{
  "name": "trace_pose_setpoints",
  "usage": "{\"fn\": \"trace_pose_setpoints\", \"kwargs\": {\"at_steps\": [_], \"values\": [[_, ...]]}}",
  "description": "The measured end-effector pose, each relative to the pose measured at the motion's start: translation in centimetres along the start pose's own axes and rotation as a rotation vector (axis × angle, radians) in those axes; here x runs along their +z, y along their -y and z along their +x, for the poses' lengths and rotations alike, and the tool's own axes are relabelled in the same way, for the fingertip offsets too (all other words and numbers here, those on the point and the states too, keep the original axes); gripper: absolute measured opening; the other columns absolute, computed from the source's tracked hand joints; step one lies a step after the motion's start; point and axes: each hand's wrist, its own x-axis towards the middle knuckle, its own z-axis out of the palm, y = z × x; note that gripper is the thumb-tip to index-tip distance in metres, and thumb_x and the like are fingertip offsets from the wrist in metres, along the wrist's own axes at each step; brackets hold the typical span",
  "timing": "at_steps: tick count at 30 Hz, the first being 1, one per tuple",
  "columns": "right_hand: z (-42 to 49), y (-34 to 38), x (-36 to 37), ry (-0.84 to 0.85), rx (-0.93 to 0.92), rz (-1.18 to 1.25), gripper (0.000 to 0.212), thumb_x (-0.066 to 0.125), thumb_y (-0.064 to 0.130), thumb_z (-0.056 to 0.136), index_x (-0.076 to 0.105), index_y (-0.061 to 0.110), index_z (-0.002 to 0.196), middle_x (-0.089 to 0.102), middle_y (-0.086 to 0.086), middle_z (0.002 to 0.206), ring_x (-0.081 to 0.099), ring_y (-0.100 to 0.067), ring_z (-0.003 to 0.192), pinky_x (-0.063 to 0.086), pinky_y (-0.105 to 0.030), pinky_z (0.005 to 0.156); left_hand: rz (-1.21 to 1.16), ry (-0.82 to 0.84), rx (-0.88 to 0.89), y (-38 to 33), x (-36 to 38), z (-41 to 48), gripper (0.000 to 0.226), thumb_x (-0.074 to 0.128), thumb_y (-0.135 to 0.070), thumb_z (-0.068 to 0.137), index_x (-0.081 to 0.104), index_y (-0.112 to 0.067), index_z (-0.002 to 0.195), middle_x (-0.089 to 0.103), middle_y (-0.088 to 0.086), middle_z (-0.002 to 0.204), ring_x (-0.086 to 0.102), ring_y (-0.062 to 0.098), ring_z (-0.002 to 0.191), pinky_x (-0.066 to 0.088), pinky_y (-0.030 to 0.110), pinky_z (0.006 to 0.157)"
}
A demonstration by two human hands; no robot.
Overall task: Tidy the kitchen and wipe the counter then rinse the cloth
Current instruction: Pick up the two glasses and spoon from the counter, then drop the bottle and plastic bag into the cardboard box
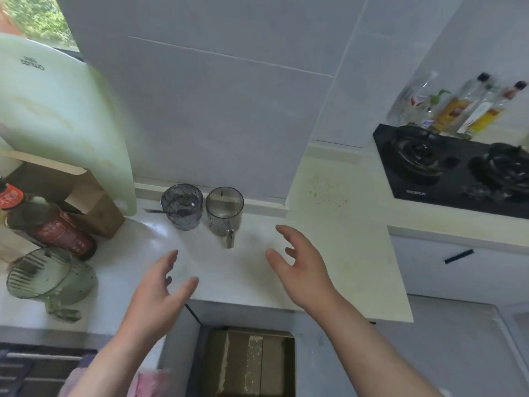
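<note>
Bench (329, 267) top is what this step is about, so the sensible order is to clear it before any wiping. The pale chopping board (57, 124) leans upright against the wall at the far left, and the black stove (458, 167) sits on the lower stretch to the right; neither needs shifting yet. A green jug (48, 276) lies tipped on its side near the left edge, just beside a dark sauce bottle (51, 227) that also lies down.

Both the left hand (156, 296) and the right hand (300, 267) hover over the bare middle, fingers (282, 233) spread and loosely bent, holding nothing. Ahead of them, against the back wall, stand a handled mug (224, 210) and a ribbed tumbler (181, 207), touching or nearly so. A spoon (160, 211) pokes out of the tumbler.

Best to take one glass per hand, gripping the mug by its body or handle (the handle points toward the person) and steadying the spoon so it does not tip out. Greenish specks (326, 190) dot the bench toward the stove and will want a firm pass. The cloth itself I cannot place; pink fabric (151, 379) at the bottom edge may be it.
</note>
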Motion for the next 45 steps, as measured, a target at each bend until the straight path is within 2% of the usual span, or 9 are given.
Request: {"fn": "trace_pose_setpoints", "kwargs": {"at_steps": [5, 9, 12, 17, 22, 32, 35, 39, 45], "values": [[-6.4, -3.0, -6.3, -0.011, -0.015, -0.082, 0.056, 0.060, 0.036, 0.094, 0.037, 0.037, 0.145, 0.033, 0.028, 0.140, 0.036, -0.002, 0.135, 0.032, -0.030, 0.115, 0.039, 0.112, 0.133, -4.5, 1.8, -5.8, 0.054, 0.071, -0.029, 0.086, 0.040, -0.059, 0.119, 0.048, -0.013, 0.135, 0.050, 0.011, 0.123, 0.045, 0.036, 0.102], [-11.6, -6.1, -12.4, -0.024, -0.080, -0.242, 0.062, 0.059, 0.038, 0.094, 0.029, 0.037, 0.149, 0.025, 0.028, 0.145, 0.016, 0.014, 0.131, 0.015, -0.012, 0.112, 0.191, 0.134, 0.241, -8.6, 4.3, -10.5, 0.055, 0.068, -0.033, 0.088, 0.037, -0.047, 0.132, 0.038, -0.023, 0.135, 0.044, 0.007, 0.125, 0.037, 0.030, 0.105], [-15.7, -8.5, -17.1, -0.095, -0.050, -0.226, 0.061, 0.061, 0.038, 0.093, 0.033, 0.037, 0.148, 0.029, 0.027, 0.145, 0.020, 0.013, 0.132, 0.021, -0.016, 0.113, 0.293, 0.158, 0.323, -11.5, 6.9, -13.8, 0.061, 0.064, -0.035, 0.091, 0.034, -0.035, 0.145, 0.030, -0.025, 0.140, 0.035, 0.003, 0.133, 0.027, 0.020, 0.107], [-22.6, -13.1, -24.5, -0.206, -0.027, -0.232, 0.060, 0.063, 0.038, 0.092, 0.037, 0.032, 0.146, 0.035, 0.023, 0.143, 0.029, 0.005, 0.135, 0.021, -0.014, 0.108, 0.353, 0.235, 0.429, -15.7, 12.3, -18.7, 0.063, 0.059, -0.043, 0.092, 0.028, -0.039, 0.147, 0.024, -0.028, 0.144, 0.025, -0.004, 0.137, 0.019, 0.016, 0.110], [-29.2, -17.5, -30.9, -0.317, 0.037, -0.216, 0.058, 0.063, 0.037, 0.092, 0.039, 0.033, 0.145, 0.037, 0.021, 0.145, 0.027, 0.009, 0.131, 0.021, -0.014, 0.106, 0.350, 0.311, 0.537, -20.0, 18.7, -23.3, 0.063, 0.059, -0.044, 0.092, 0.030, -0.038, 0.147, 0.027, -0.028, 0.144, 0.027, -0.008, 0.131, 0.021, 0.015, 0.108], [-39.9, -22.8, -40.1, -0.553, 0.183, -0.188, 0.060, 0.058, 0.042, 0.094, 0.034, 0.035, 0.148, 0.031, 0.016, 0.154, 0.025, -0.003, 0.143, 0.021, -0.016, 0.108, 0.346, 0.504, 0.760, -28.7, 30.1, -30.5, 0.063, 0.063, -0.043, 0.089, 0.035, -0.036, 0.145, 0.032, -0.025, 0.144, 0.031, -0.007, 0.128, 0.025, 0.017, 0.107], [-41.8, -23.5, -42.1, -0.621, 0.215, -0.183, 0.059, 0.058, 0.042, 0.094, 0.034, 0.035, 0.148, 0.032, 0.017, 0.153, 0.027, -0.003, 0.142, 0.021, -0.014, 0.103, 0.340, 0.556, 0.806, -30.8, 32.5, -31.7, 0.063, 0.062, -0.056, 0.084, 0.034, -0.045, 0.139, 0.033, -0.026, 0.141, 0.033, -0.005, 0.129, 0.027, 0.021, 0.110], [-43.8, -25.0, -44.5, -0.676, 0.249, -0.178, 0.058, 0.059, 0.042, 0.093, 0.036, 0.035, 0.147, 0.035, 0.018, 0.152, 0.031, -0.001, 0.140, 0.021, -0.011, 0.099, 0.313, 0.639, 0.811, -33.5, 36.4, -33.2, 0.050, 0.064, -0.046, 0.088, 0.032, -0.056, 0.125, 0.033, -0.028, 0.142, 0.033, -0.003, 0.128, 0.030, 0.030, 0.114], [-43.8, -28.3, -48.7, -0.722, 0.306, -0.122, 0.057, 0.061, 0.040, 0.092, 0.039, 0.038, 0.144, 0.039, 0.018, 0.149, 0.038, -0.006, 0.136, 0.029, -0.018, 0.105, 0.299, 0.689, 0.859, -36.7, 43.0, -33.6, 0.054, 0.064, -0.041, 0.089, 0.030, -0.051, 0.129, 0.033, -0.028, 0.139, 0.031, -0.006, 0.124, 0.029, 0.021, 0.107]]}}
